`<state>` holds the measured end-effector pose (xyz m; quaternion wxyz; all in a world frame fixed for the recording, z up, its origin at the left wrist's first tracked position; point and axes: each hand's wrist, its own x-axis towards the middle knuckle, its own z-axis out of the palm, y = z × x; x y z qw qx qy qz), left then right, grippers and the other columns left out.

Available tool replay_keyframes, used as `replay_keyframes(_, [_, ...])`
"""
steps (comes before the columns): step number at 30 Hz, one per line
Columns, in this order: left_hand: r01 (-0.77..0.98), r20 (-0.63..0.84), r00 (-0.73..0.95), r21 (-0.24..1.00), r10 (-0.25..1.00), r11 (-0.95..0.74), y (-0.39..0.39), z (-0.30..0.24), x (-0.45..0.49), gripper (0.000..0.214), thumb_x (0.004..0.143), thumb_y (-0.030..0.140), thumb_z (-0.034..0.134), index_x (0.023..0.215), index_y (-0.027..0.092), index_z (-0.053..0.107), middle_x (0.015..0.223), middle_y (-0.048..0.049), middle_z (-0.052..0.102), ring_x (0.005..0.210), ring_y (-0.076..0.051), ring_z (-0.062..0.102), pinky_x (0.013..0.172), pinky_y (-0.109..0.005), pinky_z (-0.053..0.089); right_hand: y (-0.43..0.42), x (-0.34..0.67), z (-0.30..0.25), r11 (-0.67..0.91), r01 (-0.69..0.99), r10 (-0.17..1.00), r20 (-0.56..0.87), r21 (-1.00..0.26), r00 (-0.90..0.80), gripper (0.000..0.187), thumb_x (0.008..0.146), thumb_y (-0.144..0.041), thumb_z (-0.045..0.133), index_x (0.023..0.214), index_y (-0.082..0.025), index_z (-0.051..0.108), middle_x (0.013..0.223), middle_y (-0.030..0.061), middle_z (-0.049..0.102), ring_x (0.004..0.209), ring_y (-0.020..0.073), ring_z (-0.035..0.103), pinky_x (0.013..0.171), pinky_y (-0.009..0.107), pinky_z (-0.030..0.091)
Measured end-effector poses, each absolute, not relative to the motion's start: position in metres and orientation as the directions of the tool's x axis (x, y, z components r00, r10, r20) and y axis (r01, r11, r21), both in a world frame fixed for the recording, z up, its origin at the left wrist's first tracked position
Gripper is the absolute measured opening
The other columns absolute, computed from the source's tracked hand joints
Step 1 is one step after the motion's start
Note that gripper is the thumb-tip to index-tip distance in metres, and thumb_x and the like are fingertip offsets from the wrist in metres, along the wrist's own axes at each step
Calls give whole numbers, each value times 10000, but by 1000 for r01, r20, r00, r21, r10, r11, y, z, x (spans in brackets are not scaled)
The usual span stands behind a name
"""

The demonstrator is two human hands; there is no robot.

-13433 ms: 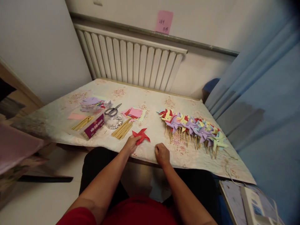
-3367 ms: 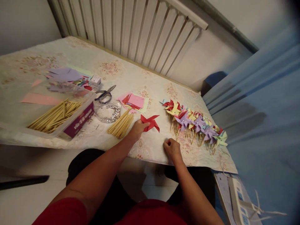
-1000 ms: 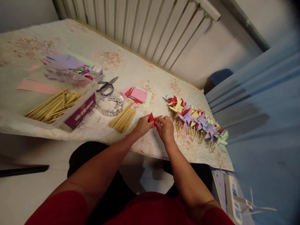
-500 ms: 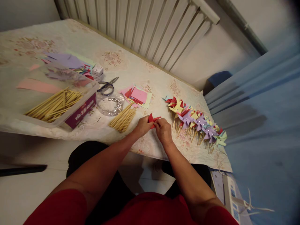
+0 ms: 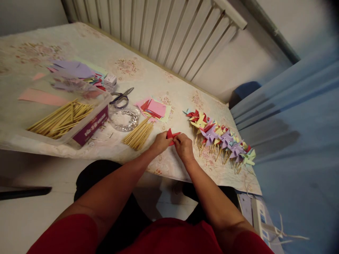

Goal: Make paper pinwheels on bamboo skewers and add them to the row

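Both hands meet over a red paper pinwheel (image 5: 171, 135) near the table's front edge. My left hand (image 5: 160, 142) pinches its left side with closed fingers. My right hand (image 5: 183, 147) is closed on its right side and covers most of the paper. Just left of my hands lies a loose bundle of wooden sticks (image 5: 138, 133). To the right runs a row of finished pinwheels (image 5: 219, 136) in red, yellow, purple and green, laid on their sticks.
A clear box of wooden sticks (image 5: 66, 120) with a purple label sits at the left. Scissors (image 5: 121, 98), a clear round dish of pins (image 5: 124, 118), cut paper squares (image 5: 155, 108) and purple paper sheets (image 5: 74, 68) lie behind. A radiator (image 5: 159, 31) backs the table (image 5: 132, 70).
My right hand left the table edge and joined my left hand on the red pinwheel. In the last second both hands stay closed on it with only small shifts.
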<state>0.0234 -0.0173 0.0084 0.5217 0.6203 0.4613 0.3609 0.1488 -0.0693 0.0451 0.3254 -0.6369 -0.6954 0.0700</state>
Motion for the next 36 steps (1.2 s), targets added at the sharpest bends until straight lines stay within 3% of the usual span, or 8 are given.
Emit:
replay_keyframes(7, [231,-51,295,973,954,-19,-19,12,22,68,747,158,579,774,133,635,713,-2,622,660,-125,505,607,-227,364,-64,145,36,-59,686,941,189,-725,281,187,763,-244,517,578,-216,518,576,-28,522,574,145,459,610,273,369])
replay_keyframes(14, [239,-64,299,971,952,-10,-18,13,20,96,759,163,587,812,128,659,733,-9,647,675,-129,522,619,-228,382,-69,147,48,184,857,940,341,-482,-10,142,803,-203,499,696,-214,593,778,35,610,758,184,540,730,301,413])
replay_keyframes(17, [231,-50,298,973,953,-22,-18,15,19,105,761,167,591,821,126,666,740,-13,653,679,-131,536,620,-230,387,-68,146,44,108,804,939,326,-584,111,147,790,-210,518,658,-215,584,720,12,604,718,175,540,722,299,415])
replay_keyframes(21, [234,-52,287,972,957,-18,-18,18,17,120,758,175,601,824,115,682,732,-22,663,668,-135,544,608,-234,393,-64,143,36,-81,619,933,158,-782,322,137,747,-256,572,618,-213,587,622,-29,576,611,151,502,636,278,402])
replay_keyframes(27, [163,-64,279,986,958,18,-17,14,18,124,733,172,614,820,118,684,732,-29,673,656,-135,537,597,-233,395,-62,145,39,-64,620,906,215,-782,364,102,665,-290,661,622,-210,615,763,12,653,780,184,576,736,301,453])
replay_keyframes(29, [132,-77,280,990,957,41,-16,12,19,116,727,170,614,811,121,678,733,-30,671,655,-134,533,586,-231,388,-62,146,38,-100,518,893,153,-850,423,160,621,-317,711,680,-207,611,784,14,664,771,184,590,733,307,470])
replay_keyframes(33, [77,-91,309,995,947,70,-17,12,20,122,722,165,601,812,117,669,742,-22,667,663,-124,523,590,-225,385,-65,144,34,-139,149,893,-59,-979,446,378,553,-348,777,863,-207,615,777,-6,682,687,164,601,669,292,476])
replay_keyframes(36, [41,-98,323,995,941,89,-18,12,20,134,711,171,609,817,118,670,739,-15,666,674,-121,521,604,-221,394,-66,143,34,-165,-3,917,-154,-986,368,313,545,-351,781,762,-194,620,675,-26,650,595,129,553,606,261,433])
